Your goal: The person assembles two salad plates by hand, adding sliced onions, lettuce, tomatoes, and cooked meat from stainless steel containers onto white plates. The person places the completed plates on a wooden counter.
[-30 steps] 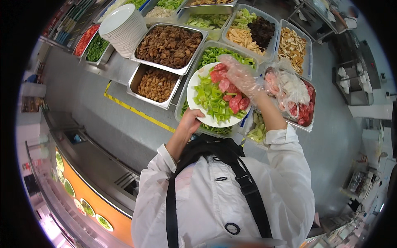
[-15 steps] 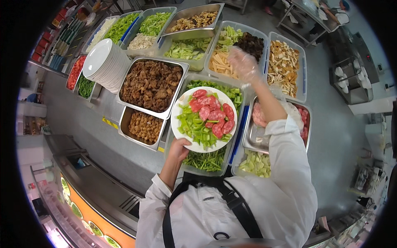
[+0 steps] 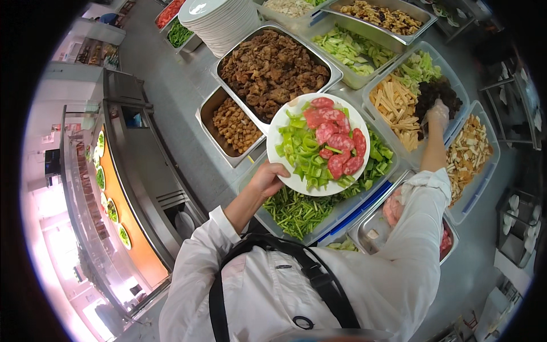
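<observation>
- Head view, center: the left hand [image 3: 268, 179] is pinching a plate [image 3: 274, 137] by its rim, thumb on top; sausage [image 3: 341, 141] is lying over green pepper [image 3: 307, 164].
- Upper right: the gloved right hand [image 3: 437, 117] is dipping into dark food [image 3: 436, 94], hiding its fingertips; their grip one cannot tell.

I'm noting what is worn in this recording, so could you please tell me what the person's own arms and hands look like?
The loose white cloth sleeves have turned-back cuffs, leaving the lower forearms bare. The right hand wears a thin see-through plastic glove; the left hand shows no glove. No markings show on the sleeves.
</observation>
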{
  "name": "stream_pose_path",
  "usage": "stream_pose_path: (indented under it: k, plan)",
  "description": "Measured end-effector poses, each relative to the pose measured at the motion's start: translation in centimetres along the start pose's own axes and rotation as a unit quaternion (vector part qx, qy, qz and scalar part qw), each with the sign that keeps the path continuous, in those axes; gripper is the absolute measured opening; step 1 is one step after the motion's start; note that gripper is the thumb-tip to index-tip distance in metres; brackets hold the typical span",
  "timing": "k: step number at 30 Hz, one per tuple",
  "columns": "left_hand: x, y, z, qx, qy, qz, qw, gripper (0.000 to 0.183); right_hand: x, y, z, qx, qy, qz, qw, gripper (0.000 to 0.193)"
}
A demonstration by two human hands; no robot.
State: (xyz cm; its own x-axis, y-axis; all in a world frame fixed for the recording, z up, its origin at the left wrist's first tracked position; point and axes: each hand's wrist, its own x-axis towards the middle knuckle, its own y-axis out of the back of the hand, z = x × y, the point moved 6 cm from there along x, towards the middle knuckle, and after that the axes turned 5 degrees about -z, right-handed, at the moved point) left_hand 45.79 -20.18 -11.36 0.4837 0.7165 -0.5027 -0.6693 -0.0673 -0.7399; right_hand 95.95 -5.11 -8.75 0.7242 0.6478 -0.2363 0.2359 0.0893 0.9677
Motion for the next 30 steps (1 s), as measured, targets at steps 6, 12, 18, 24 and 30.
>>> stream_pose_path:
  k: [6, 12, 18, 24, 30]
  plan:
    - [0.1, -0.8, 0.8, -0.02, 0.006, 0.005, 1.0, 0.066, 2.1, 2.4, 1.1, 0.03, 0.137, 0.119, 0.983, 0.037]
    - [1.1, 0.3, 0.7, 0.007, 0.012, -0.006, 1.0, 0.068, -2.7, 6.6, 0.3, 0.561, 0.075, 0.007, 0.825, 0.025]
    - [1.4, -0.6, 0.3, 0.024, 0.01, -0.026, 0.999, 0.061, -19.3, 11.0, -9.3, 0.413, 0.358, -0.104, 0.831, 0.022]
    - [0.7, -2.9, 0.6, 0.007, 0.029, -0.045, 0.999, 0.055, -33.8, 7.9, -18.2, 0.066, 0.668, -0.078, 0.737, 0.032]
    - [-1.2, -3.3, 0.7, 0.046, 0.06, -0.073, 0.994, 0.049, -37.9, 5.5, -21.1, -0.197, 0.58, -0.135, 0.779, 0.04]
